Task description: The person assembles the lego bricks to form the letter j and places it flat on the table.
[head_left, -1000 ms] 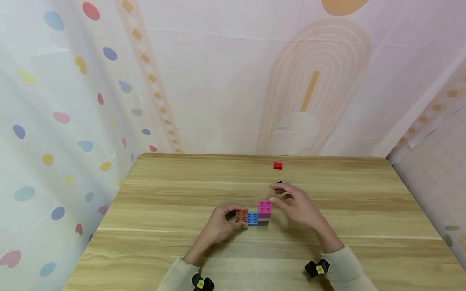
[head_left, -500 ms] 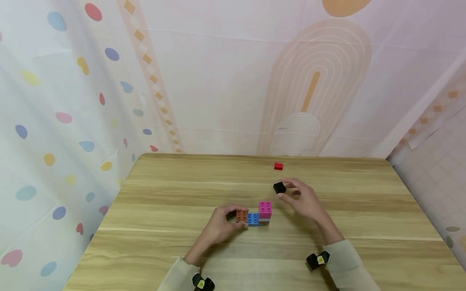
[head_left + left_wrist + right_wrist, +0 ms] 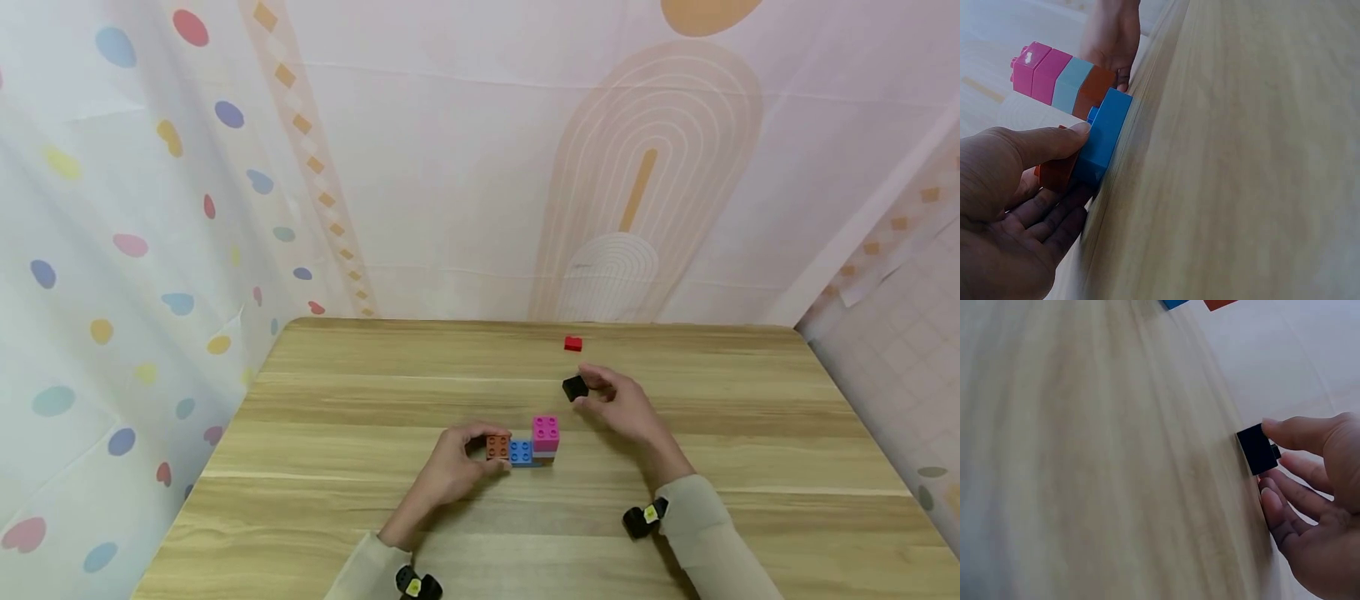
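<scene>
In the head view my left hand (image 3: 450, 464) holds a joined toy brick build by its orange-brown brick (image 3: 497, 447), thumb on the near side and fingers on the far side. A long blue brick (image 3: 1105, 134) forms the base, lying on the table. At its other end rises a stack of an orange-brown brick (image 3: 1093, 91), a pale blue-grey brick (image 3: 1072, 84) and two pink bricks (image 3: 1041, 72). Beyond the build, my right hand (image 3: 621, 406) pinches a small black brick (image 3: 1257, 450) between thumb and fingers, close to the table surface.
A red brick (image 3: 573, 344) lies behind the black one, toward the back edge of the wooden table (image 3: 360, 392). Patterned cloth (image 3: 450, 167) hangs behind and to the left. Each wrist wears a small black camera.
My right hand has shifted away from beside the pink bricks and drawn in at the right of the black brick, which now shows fully. My left hand and the build have stayed put.
</scene>
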Available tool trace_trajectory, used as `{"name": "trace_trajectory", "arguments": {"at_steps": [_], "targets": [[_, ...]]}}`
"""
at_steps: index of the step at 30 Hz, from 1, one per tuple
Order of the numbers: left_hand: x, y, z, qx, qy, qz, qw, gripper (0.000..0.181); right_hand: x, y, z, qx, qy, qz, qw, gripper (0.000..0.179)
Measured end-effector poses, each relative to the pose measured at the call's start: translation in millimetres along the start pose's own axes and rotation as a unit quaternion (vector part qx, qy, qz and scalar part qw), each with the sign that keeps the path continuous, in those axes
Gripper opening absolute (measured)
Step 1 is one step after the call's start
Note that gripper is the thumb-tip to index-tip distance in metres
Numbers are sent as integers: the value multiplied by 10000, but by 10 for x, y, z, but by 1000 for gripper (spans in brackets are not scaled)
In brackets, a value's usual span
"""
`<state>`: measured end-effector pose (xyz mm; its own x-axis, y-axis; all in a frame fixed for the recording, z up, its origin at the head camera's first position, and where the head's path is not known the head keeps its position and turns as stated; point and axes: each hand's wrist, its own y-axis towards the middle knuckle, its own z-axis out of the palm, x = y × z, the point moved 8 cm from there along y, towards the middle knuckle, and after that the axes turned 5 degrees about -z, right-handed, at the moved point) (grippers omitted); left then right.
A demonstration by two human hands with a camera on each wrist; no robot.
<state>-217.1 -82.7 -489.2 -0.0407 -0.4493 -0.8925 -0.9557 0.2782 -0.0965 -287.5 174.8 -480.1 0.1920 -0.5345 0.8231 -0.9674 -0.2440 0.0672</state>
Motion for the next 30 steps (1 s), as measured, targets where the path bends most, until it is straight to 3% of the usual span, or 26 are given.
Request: {"name": "trace_trajectory", "arguments": {"at_steps": [11, 22, 30], "targets": [[-6, -5, -14, -14, 15, 27, 10000, 36, 27, 82, 57, -208, -216, -144, 9994, 46], [-8, 4, -8, -1, 30, 8, 10000, 35, 36, 55, 73, -134, -370, 115, 9992, 37], [-22, -1, -17, 10, 42, 47, 10000, 36, 54, 0, 40, -168, -382, 9, 9991, 37]]}}
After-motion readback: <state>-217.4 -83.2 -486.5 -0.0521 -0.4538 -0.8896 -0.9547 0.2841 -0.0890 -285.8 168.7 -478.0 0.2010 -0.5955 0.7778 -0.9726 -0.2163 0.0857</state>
